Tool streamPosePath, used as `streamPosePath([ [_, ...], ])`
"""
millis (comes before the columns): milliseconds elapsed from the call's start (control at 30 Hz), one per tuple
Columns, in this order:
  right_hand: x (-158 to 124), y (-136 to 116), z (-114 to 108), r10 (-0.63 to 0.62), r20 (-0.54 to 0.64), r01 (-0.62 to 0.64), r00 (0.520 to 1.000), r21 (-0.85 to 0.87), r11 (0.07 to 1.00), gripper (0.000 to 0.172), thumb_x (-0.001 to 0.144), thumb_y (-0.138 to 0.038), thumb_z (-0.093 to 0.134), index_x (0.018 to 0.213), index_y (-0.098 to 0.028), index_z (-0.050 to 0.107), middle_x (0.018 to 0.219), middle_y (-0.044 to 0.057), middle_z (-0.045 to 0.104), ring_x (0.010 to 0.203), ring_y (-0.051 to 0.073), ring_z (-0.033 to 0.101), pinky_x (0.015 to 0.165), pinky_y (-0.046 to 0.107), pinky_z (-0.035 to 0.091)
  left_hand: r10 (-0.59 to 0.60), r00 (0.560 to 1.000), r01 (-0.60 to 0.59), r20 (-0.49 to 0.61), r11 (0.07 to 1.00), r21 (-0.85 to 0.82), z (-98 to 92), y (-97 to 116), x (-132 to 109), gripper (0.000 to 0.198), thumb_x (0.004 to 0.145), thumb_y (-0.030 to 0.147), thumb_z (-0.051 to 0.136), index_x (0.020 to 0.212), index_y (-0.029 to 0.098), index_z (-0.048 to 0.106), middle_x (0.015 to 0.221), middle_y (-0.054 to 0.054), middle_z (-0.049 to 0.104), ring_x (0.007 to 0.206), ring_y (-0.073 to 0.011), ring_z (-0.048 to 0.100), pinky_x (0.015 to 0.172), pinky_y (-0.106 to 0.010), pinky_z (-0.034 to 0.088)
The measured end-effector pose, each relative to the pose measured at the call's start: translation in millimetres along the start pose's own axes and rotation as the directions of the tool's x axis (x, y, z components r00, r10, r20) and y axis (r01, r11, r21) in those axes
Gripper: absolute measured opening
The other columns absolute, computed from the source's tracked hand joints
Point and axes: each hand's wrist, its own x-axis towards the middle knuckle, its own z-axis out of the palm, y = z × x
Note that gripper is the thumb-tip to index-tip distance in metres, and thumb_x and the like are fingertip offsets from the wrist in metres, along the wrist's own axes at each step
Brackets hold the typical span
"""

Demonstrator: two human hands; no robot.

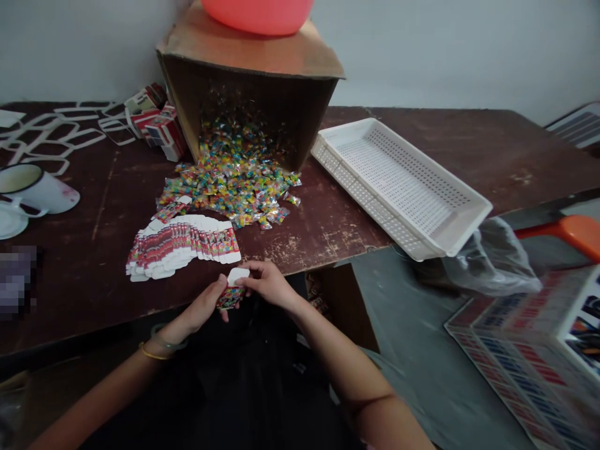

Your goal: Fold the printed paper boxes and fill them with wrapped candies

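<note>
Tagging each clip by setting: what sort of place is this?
Probably a small hand-packing workshop. A tipped cardboard box spills wrapped sweets onto a worn wooden table, a fanned stack of flat printed cartons lies beside them, and the left hand and right hand hold a small carton.

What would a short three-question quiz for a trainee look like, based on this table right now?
1. True or false: the wrapped sweets spill from a cardboard box lying on its side.
2. What do the left hand and right hand hold between them? A) a small printed carton B) a mug C) a spoon
3. What lies on the table just beyond the hands?
Key: 1 true; 2 A; 3 a fanned stack of flat cartons.
</note>
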Motion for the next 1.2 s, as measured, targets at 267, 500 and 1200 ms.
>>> streamPosePath([
  [267, -17.4, -15.4, 21.6, -0.255, 0.038, 0.256, 0.966, -0.266, 0.93, 0.032, 0.09, -0.045, 0.058, 0.105, -0.022, 0.075, 0.106, 0.006, 0.065, 0.091, 0.016, 0.063, 0.077, 0.028, 0.054, 0.012, 0.998, -0.015, -0.054, 0.998, -0.066, -9.4, -0.7, 1.9, 0.03, 0.083, 0.035, 0.053, 0.086, 0.013, 0.073, 0.075, -0.007, 0.07, 0.07, -0.0207, 0.06, 0.05, -0.025, 0.047],
  [500, -14.4, -16.4, 19.7, -0.323, -0.047, 0.284, 0.945, -0.365, 0.887, 0.02, 0.088, -0.033, 0.065, 0.097, -0.021, 0.077, 0.096, 0.006, 0.072, 0.088, 0.018, 0.067, 0.085, 0.031, 0.052, 0.049, 0.991, -0.035, 0.126, 0.993, -0.111, -19.1, 1.2, -6.9, 0.033, 0.08, 0.035, 0.066, 0.107, 0.015, 0.067, 0.089, -0.007, 0.067, 0.079, -0.0211, 0.06, 0.062, -0.029, 0.053],
  [1200, 74.8, 2.0, -26.4, -0.343, 0.37, 0.439, 0.863, -0.886, 0.15, 0.039, 0.092, -0.035, 0.06, 0.127, -0.018, 0.061, 0.136, 0.013, 0.057, 0.126, 0.027, 0.049, 0.103, 0.044, 0.04, -0.072, 0.976, 0.035, -0.203, 0.983, -0.178, -53.2, 3.9, -4.1, 0.028, 0.083, 0.038, 0.068, 0.1, 0.016, 0.063, 0.069, 0.001, 0.061, 0.061, -0.0124, 0.058, 0.051, -0.02, 0.041],
])
